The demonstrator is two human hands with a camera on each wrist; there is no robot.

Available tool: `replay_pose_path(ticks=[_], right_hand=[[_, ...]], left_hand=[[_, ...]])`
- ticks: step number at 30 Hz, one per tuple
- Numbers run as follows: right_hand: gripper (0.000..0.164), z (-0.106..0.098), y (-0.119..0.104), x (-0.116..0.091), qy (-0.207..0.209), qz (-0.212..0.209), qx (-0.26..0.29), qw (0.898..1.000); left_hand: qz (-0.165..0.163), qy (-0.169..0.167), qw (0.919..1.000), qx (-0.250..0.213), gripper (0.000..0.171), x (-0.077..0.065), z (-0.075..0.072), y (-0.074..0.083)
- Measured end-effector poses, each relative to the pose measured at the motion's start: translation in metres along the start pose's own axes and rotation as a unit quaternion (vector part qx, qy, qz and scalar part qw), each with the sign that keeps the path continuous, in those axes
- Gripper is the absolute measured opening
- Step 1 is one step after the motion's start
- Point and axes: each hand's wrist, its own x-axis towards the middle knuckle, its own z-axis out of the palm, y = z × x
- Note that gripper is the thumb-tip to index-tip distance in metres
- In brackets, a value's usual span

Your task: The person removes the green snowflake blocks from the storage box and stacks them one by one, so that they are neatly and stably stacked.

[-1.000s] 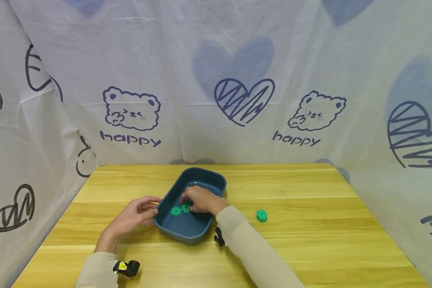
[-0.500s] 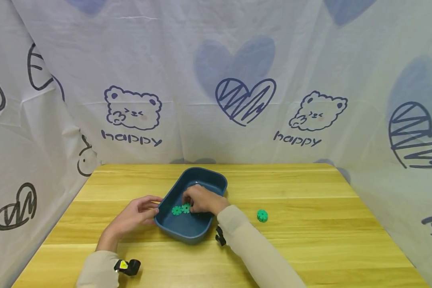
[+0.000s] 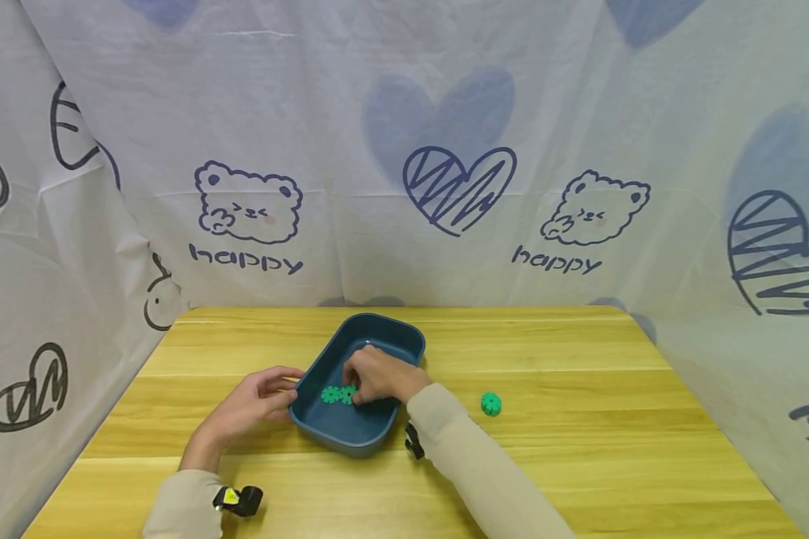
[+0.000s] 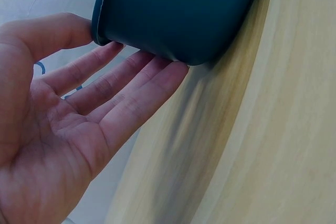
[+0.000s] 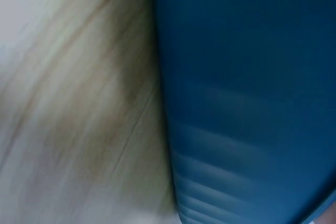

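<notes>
A dark blue rectangular bin [image 3: 350,442] stands at an angle on the table. Two green notched flower-shaped building discs lie side by side inside it, the left disc [image 3: 330,394] meeting the right disc [image 3: 348,394]. My right hand [image 3: 380,374] reaches in over the far right wall. Its curled fingers and thumb pinch the right disc at its edge; the palm side is hidden. Outside the bin, my left hand [image 3: 252,400] has its fingers extended against the left wall. In the left wrist view, thumb and fingertips of that hand [image 4: 79,93] touch the rim and outer wall.
A short stack of green discs [image 3: 491,404] stands on the wooden table [image 3: 580,449], to the right of the bin. A white printed cloth [image 3: 350,247] hangs behind and at both sides. The bin's outer wall [image 5: 247,87] fills much of the right wrist view.
The right fingers have shifted slightly within the bin, and the right disc now sits a little lower, level with the left one. The left hand and bin stay put.
</notes>
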Motion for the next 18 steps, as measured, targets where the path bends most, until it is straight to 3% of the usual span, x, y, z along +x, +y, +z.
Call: replay_pose_path(ticks=[12, 18], right_hand=[[0.021, -0.006, -0.002, -0.007, 0.017, -0.03, 0.003, 0.999], [0.022, -0.01, 0.0, -0.015, 0.04, -0.039, 0.002, 0.998]], left_hand=[[-0.013, 0.008, 0.9999, 0.003, 0.05, 0.0, 0.001, 0.0], [-0.003, -0.001, 1.0, 0.0, 0.051, 0.0, -0.001, 0.0]])
